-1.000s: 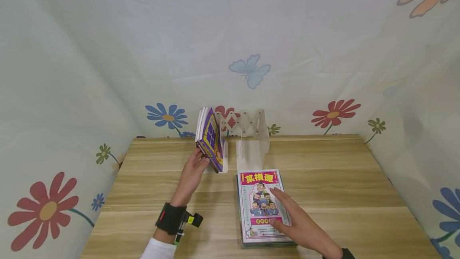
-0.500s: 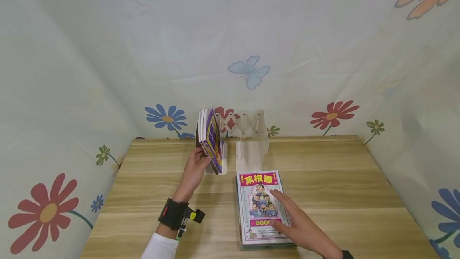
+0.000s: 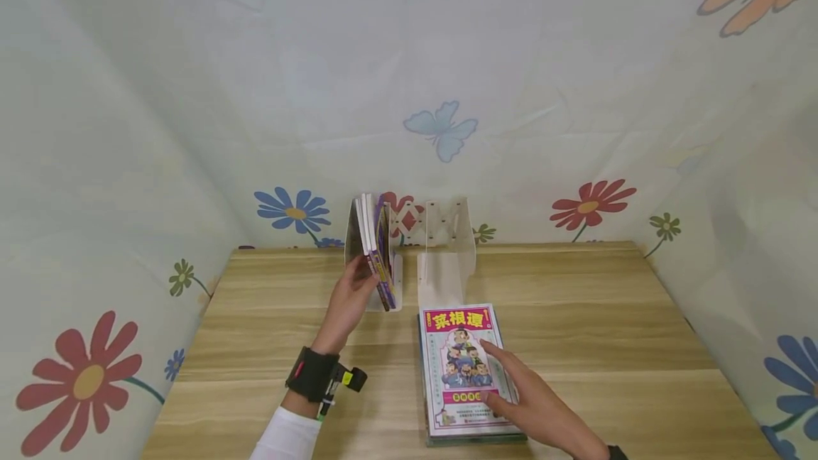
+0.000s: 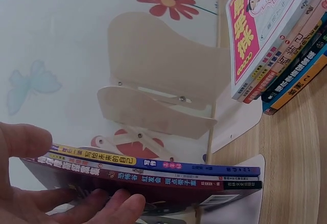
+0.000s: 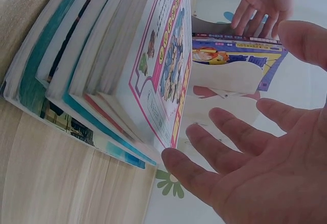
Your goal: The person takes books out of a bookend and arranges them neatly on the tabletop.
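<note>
My left hand (image 3: 345,304) holds a few thin books (image 3: 381,279) by their spines. They stand nearly upright, leaning slightly, in the left section of a cream expandable bookend (image 3: 442,279). In the left wrist view, the thumb (image 4: 25,141) lies on the purple-and-yellow spine side, with the fingers (image 4: 115,208) against a dark maroon cover. My right hand (image 3: 533,396) hovers with spread fingers at the right side of a stack of books (image 3: 456,375), topped by a white-and-pink cartoon cover. Whether it touches the stack is unclear.
The bookend's right section (image 4: 163,60) has a curved end plate and stands just behind the stack. Crossed linkage bars (image 3: 409,222) join its plates. The wooden table (image 3: 613,332) meets a flower-printed curtain (image 3: 524,162) at the back and sides.
My left hand has shifted slightly right and turned the books more upright. The purple front cover, visible earlier, now shows almost edge-on. My right hand stays in place by the stack.
</note>
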The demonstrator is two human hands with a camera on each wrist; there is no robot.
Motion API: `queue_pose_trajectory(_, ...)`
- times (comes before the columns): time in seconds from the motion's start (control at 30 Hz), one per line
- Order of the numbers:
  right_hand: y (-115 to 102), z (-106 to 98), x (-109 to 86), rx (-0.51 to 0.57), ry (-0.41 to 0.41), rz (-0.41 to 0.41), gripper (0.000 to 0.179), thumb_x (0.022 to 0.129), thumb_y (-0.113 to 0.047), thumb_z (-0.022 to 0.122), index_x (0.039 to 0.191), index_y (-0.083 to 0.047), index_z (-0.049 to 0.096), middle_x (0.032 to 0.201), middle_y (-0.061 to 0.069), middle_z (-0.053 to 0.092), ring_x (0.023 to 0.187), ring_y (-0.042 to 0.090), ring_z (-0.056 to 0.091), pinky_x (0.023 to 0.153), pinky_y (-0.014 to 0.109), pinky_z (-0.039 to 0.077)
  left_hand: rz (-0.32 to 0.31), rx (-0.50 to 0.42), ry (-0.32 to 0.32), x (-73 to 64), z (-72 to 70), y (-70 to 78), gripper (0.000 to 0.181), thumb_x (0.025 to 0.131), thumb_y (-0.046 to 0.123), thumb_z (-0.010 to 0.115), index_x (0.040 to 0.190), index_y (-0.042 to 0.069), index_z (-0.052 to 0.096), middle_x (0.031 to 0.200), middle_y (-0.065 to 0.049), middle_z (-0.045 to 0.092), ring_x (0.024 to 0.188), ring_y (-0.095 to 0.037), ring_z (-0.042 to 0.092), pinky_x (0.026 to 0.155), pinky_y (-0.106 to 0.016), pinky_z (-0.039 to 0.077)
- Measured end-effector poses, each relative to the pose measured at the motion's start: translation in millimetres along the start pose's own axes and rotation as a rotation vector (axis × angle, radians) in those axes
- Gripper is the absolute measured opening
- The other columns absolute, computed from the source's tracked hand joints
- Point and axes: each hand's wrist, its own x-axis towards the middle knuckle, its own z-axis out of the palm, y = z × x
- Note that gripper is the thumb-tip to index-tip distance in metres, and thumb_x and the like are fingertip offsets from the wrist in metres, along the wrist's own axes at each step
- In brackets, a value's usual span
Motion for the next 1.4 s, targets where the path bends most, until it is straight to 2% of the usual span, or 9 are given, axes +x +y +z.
queue_pose_trajectory(0.2, 2, 0, -1.8, -0.005, 0.010, -0.036, 0.067, 0.085, -0.035, 0.066, 0.142, -0.032, 0.030, 0.139, 0.009, 0.039, 0.126, 0.032, 0.033, 0.098, 0.062, 0.031, -0.011, 0.029, 0.012, 2.9, 1.8, 0.5, 0.055, 0.093, 0.032, 0.055, 0.142, 0.019, 0.032, 0.128, -0.006, 0.050, 0.110, -0.020, 0.049, 0.097, -0.047, 0.040)
queue_pose_trajectory(0.5, 1, -1, -1.7, -0.013, 0.006, -0.005, 0.066, 0.084, -0.039, 0.066, 0.139, -0.041, 0.028, 0.140, 0.009, 0.038, 0.126, 0.034, 0.033, 0.098, 0.063, 0.030, -0.037, 0.004, 0.039, 11.8, -0.4, 3.2, 0.055, 0.095, 0.041, 0.048, 0.138, 0.012, 0.030, 0.139, -0.014, 0.036, 0.123, -0.025, 0.039, 0.102, -0.040, 0.035)
queue_pose_trajectory(0.6, 1, -1, -1.5, -0.006, 0.002, 0.009, 0.067, 0.084, -0.038, 0.066, 0.138, -0.041, 0.029, 0.141, 0.009, 0.038, 0.127, 0.034, 0.032, 0.098, 0.064, 0.030, -0.015, 0.001, 0.039, 13.0, -1.4, 4.7, 0.059, 0.096, 0.041, 0.046, 0.144, 0.015, 0.023, 0.142, -0.012, 0.034, 0.124, -0.023, 0.037, 0.103, -0.039, 0.034)
queue_pose_trajectory(0.7, 0, -2, -1.9, -0.004, 0.000, 0.006, 0.067, 0.083, -0.039, 0.067, 0.138, -0.041, 0.029, 0.140, 0.009, 0.038, 0.127, 0.034, 0.032, 0.098, 0.064, 0.030, 0.020, -0.007, 0.026, 13.7, -2.1, 4.2, 0.059, 0.097, 0.039, 0.045, 0.147, 0.025, 0.016, 0.144, -0.009, 0.032, 0.124, -0.021, 0.037, 0.103, -0.038, 0.034)
queue_pose_trajectory(0.77, -1, -2, -2.2, -0.008, 0.003, -0.006, 0.067, 0.084, -0.039, 0.066, 0.139, -0.041, 0.028, 0.140, 0.009, 0.039, 0.127, 0.035, 0.032, 0.098, 0.064, 0.030, 0.033, -0.006, 0.028, 13.8, -2.4, 3.3, 0.057, 0.097, 0.038, 0.045, 0.146, 0.030, 0.016, 0.143, -0.008, 0.034, 0.122, -0.020, 0.039, 0.101, -0.036, 0.036)
queue_pose_trajectory(0.9, -2, -3, -2.2, -0.020, 0.012, -0.006, 0.066, 0.084, -0.037, 0.066, 0.138, -0.042, 0.028, 0.140, 0.009, 0.039, 0.126, 0.036, 0.032, 0.097, 0.064, 0.031, 0.038, -0.026, 0.025, 13.2, -3.0, 0.4, 0.054, 0.098, 0.039, 0.043, 0.145, 0.032, 0.018, 0.140, -0.012, 0.039, 0.119, -0.020, 0.044, 0.097, -0.035, 0.041)
queue_pose_trajectory(1.07, -3, -5, -1.9, -0.027, 0.019, -0.010, 0.067, 0.085, -0.032, 0.067, 0.138, -0.043, 0.027, 0.140, 0.009, 0.039, 0.126, 0.034, 0.032, 0.097, 0.064, 0.032, 0.039, -0.025, 0.030, 12.0, -4.0, -0.5, 0.050, 0.098, 0.041, 0.039, 0.144, 0.035, 0.021, 0.134, -0.010, 0.045, 0.111, -0.018, 0.049, 0.092, -0.036, 0.046)
queue_pose_trajectory(1.23, -3, -8, -1.2, -0.025, 0.025, -0.027, 0.066, 0.085, -0.034, 0.066, 0.139, -0.040, 0.028, 0.140, 0.008, 0.038, 0.126, 0.032, 0.032, 0.097, 0.063, 0.032, 0.056, 0.001, 0.066, 7.5, -6.6, 3.3, 0.045, 0.099, 0.038, 0.038, 0.140, 0.020, 0.036, 0.117, -0.013, 0.055, 0.098, -0.023, 0.054, 0.086, -0.046, 0.048)
queue_pose_trajectory(1.4, -4, -12, 0.9, -0.040, 0.028, -0.040, 0.067, 0.086, -0.038, 0.064, 0.141, -0.038, 0.027, 0.143, 0.009, 0.035, 0.127, 0.033, 0.031, 0.096, 0.063, 0.032, 0.066, 0.059, 0.084, 2.9, -9.4, 5.4, 0.044, 0.100, 0.039, 0.035, 0.138, 0.018, 0.039, 0.107, -0.012, 0.056, 0.090, -0.023, 0.052, 0.077, -0.040, 0.047)
